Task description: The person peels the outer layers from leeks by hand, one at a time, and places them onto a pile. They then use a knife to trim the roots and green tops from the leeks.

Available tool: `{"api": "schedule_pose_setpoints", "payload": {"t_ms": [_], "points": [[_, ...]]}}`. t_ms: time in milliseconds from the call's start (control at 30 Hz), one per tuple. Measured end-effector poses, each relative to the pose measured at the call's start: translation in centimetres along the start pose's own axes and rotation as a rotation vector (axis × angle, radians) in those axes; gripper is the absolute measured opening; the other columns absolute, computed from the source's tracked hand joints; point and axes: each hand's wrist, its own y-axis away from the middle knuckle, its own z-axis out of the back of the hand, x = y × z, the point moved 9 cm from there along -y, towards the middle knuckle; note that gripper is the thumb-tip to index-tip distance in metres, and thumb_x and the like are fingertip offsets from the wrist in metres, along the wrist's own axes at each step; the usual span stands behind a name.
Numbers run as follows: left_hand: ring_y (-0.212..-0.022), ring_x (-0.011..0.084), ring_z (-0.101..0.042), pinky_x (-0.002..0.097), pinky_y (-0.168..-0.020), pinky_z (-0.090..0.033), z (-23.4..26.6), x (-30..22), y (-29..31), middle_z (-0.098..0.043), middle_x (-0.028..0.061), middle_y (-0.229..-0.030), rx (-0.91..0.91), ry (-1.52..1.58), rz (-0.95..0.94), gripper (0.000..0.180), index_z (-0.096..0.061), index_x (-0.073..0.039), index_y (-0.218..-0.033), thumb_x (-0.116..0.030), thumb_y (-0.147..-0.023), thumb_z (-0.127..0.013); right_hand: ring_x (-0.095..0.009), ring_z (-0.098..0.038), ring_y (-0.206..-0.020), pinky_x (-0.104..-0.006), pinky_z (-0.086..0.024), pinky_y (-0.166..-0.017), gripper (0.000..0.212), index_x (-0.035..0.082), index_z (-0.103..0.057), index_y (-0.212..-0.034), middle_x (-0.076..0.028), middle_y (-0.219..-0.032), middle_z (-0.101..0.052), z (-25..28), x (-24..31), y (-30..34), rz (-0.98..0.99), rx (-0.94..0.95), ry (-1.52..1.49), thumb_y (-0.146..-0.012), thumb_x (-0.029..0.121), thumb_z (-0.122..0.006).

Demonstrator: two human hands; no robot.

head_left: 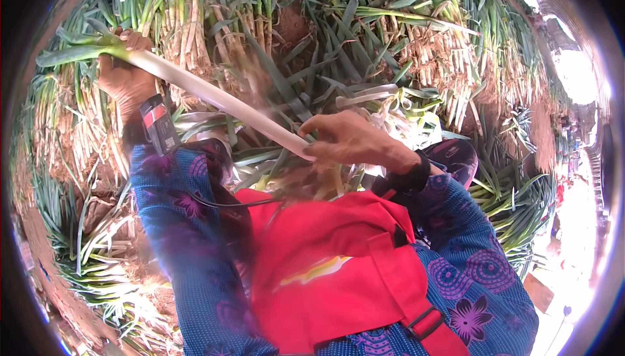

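White leek (221,99) looks peeled, leaves (71,54) still on; my left hand (128,81) clutches it, right hand (358,138) grip unclear; rooty bunches (185,37) look undone.

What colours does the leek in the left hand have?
White stalk, green leaves; seen in the head view.

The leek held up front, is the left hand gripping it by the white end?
No, the left hand grips the leek near its green leaves, with the white end toward the right hand.
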Motion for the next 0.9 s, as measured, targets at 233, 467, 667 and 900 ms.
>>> {"api": "schedule_pose_setpoints", "payload": {"t_ms": [233, 467, 667, 900], "points": [[-0.098, 0.0237, -0.060, 0.0412, -0.087, -0.047, 9.9, -0.2, -0.4, -0.063, 0.0118, -0.111, 0.198, -0.138, 0.198, 0.037, -0.057, -0.006, -0.118, -0.031, -0.092, -0.050, -0.030, -0.058, -0.061, -0.0397, -0.044, -0.054, 0.029, 0.006, -0.063, -0.077, -0.015, -0.068, -0.059, -4.6, -1.7, -2.8, 0.284, -0.019, 0.166, -0.059, 0.029, -0.067], [-0.066, 0.0104, -0.044, 0.0234, -0.061, -0.038, 5.4, 4.0, -0.1, -0.055, 0.0056, -0.091, -0.204, -0.396, -0.120, 0.035, -0.048, 0.000, -0.122, -0.026, -0.098, -0.042, -0.022, -0.043, -0.045, -0.0387, -0.033, -0.047, 0.031, 0.005, -0.047, -0.061, -0.001, -0.056, -0.043, -6.8, -4.2, -3.8, 0.227, -0.038, 0.085, -0.075, 0.022, -0.069], [-0.079, 0.0163, -0.054, 0.0269, -0.072, -0.044, 9.8, 6.8, -2.8, -0.059, 0.0084, -0.101, -0.262, -0.497, -0.043, 0.037, -0.046, 0.000, -0.127, -0.024, -0.098, -0.044, -0.040, -0.059, -0.068, -0.0465, -0.046, -0.060, 0.025, 0.004, -0.064, -0.069, -0.019, -0.066, -0.059, -7.2, -5.7, -3.5, 0.295, -0.121, 0.221, -0.050, 0.020, -0.062], [-0.082, 0.0170, -0.054, 0.0276, -0.075, -0.045, 7.1, 6.7, -2.2, -0.058, 0.0095, -0.104, -0.256, -0.489, -0.007, 0.038, -0.046, 0.001, -0.126, -0.023, -0.097, -0.046, -0.020, -0.056, -0.072, -0.0385, -0.045, -0.063, 0.026, 0.005, -0.061, -0.094, -0.012, -0.082, -0.061, -10.4, -6.9, -2.1, 0.212, 0.297, -0.388, -0.083, 0.029, -0.060]]}}
